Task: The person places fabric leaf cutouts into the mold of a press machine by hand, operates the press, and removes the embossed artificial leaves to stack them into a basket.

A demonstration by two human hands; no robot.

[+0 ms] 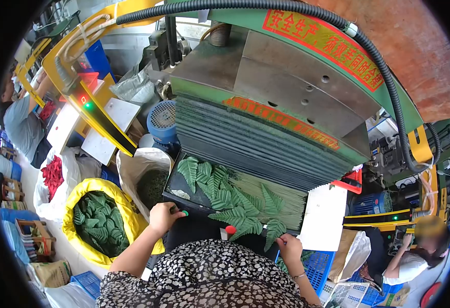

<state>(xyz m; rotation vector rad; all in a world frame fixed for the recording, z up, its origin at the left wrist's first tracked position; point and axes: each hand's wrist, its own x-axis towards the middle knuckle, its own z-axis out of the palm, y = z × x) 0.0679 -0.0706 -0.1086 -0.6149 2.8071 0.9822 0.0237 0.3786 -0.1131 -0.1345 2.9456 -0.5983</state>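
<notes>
My left hand (pixel 164 217) is at the front edge of a press, its fingertips by a green button (pixel 185 213). Its thumb and bent index finger are apart, with nothing visible between them. My right hand (pixel 290 247) pinches the edge of a green fern leaf (pixel 275 232) at the bed's front right. More fern leaves (pixel 222 187) overlap on the press bed, beside a bundle of pale green stems (pixel 286 197). A red button (pixel 230 229) sits on the front edge between my hands.
The ridged press block (pixel 255 138) hangs behind the leaves. At left stand a yellow sack (pixel 76 241) of leaves and a white sack (pixel 127 167). Yellow-black guard bars (pixel 107 126) flank the press. A white board (pixel 325 215) and blue crate (pixel 318 269) are at right; a person (pixel 415 256) sits beyond.
</notes>
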